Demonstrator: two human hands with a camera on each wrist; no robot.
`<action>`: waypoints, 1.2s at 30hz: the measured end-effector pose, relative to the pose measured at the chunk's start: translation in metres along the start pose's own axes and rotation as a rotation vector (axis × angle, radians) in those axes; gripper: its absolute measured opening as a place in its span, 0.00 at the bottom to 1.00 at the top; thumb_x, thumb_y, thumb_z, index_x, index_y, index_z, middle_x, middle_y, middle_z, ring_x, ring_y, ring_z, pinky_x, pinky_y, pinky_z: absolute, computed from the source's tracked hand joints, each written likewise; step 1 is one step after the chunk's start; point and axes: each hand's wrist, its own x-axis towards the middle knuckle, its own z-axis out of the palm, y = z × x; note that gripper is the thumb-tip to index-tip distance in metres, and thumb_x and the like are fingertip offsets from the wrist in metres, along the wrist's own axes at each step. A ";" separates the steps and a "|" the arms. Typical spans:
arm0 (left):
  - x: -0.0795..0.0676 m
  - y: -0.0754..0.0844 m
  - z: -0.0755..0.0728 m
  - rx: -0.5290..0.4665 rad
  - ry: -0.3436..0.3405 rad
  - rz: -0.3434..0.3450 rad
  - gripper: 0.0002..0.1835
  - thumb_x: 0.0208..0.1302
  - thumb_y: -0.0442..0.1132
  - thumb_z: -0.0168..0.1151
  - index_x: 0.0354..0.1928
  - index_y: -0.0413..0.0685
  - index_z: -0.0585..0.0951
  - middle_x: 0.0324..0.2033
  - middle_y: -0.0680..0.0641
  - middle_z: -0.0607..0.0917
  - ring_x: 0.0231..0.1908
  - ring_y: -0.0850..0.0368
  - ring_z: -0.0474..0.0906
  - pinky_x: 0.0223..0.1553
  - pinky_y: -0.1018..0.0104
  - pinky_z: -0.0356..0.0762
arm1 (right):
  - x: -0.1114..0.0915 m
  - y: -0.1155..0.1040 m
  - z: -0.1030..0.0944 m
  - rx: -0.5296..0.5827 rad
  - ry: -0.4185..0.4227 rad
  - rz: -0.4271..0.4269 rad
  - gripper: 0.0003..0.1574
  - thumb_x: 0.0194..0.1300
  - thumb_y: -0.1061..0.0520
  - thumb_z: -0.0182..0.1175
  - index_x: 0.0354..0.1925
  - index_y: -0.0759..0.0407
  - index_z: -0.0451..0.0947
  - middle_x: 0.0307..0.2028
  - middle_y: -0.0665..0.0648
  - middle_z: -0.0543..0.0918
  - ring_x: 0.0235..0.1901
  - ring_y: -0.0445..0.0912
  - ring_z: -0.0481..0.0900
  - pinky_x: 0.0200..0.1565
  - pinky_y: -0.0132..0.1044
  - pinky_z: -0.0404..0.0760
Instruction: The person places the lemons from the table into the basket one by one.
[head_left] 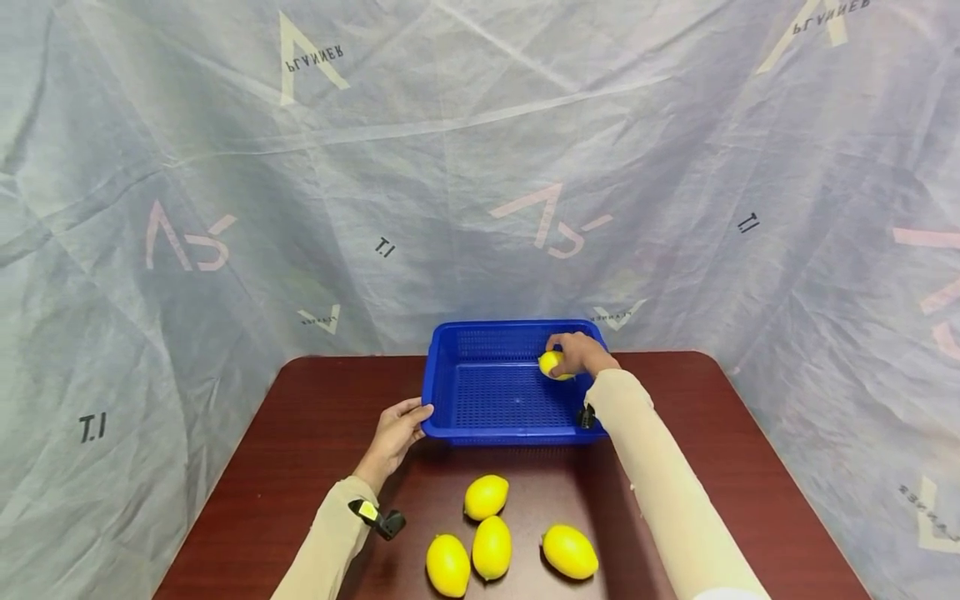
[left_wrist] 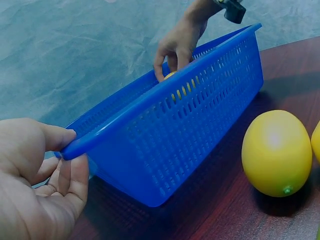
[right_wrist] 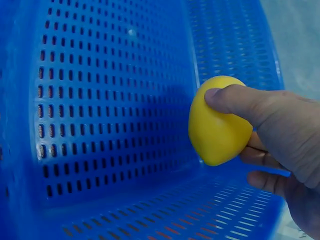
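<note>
A blue plastic basket [head_left: 517,433] with slotted walls stands toward the back of the dark red table. My left hand [head_left: 397,432] pinches its near left corner, thumb over the rim and fingers beneath, as the left wrist view shows. Inside the basket, at the right end, my right hand [head_left: 579,353] holds a yellow lemon [right_wrist: 220,125] between thumb and fingers. In the right wrist view no other lemon lies on the visible part of the basket floor [right_wrist: 115,100]. Whether the held lemon touches the basket, I cannot tell.
Several lemons lie on the table [head_left: 337,400] in front of the basket: one nearest lemon [head_left: 486,497], a lemon [head_left: 492,548] just before it, a lemon [head_left: 447,565] to the left and a lemon [head_left: 569,551] to the right. A grey printed sheet [head_left: 450,167] hangs behind.
</note>
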 end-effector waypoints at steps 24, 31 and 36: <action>0.001 0.005 -0.004 0.005 0.005 -0.009 0.25 0.70 0.35 0.66 0.64 0.29 0.75 0.35 0.50 0.84 0.29 0.64 0.76 0.32 0.73 0.76 | -0.043 -0.027 -0.045 0.037 0.145 -0.136 0.34 0.69 0.42 0.65 0.66 0.57 0.75 0.61 0.65 0.80 0.59 0.62 0.77 0.57 0.58 0.76; 0.003 0.004 -0.005 -0.021 -0.007 -0.011 0.23 0.71 0.33 0.64 0.64 0.29 0.75 0.34 0.51 0.85 0.29 0.64 0.77 0.32 0.72 0.77 | -0.124 -0.049 -0.065 0.127 0.408 -0.242 0.27 0.68 0.45 0.68 0.59 0.56 0.81 0.52 0.61 0.86 0.51 0.57 0.83 0.51 0.55 0.80; 0.002 0.001 -0.003 -0.013 -0.009 -0.024 0.24 0.71 0.35 0.64 0.64 0.30 0.75 0.35 0.52 0.85 0.30 0.63 0.78 0.34 0.71 0.78 | -0.188 -0.055 -0.039 0.149 0.493 -0.246 0.29 0.64 0.42 0.70 0.58 0.54 0.82 0.49 0.55 0.87 0.48 0.53 0.82 0.48 0.54 0.79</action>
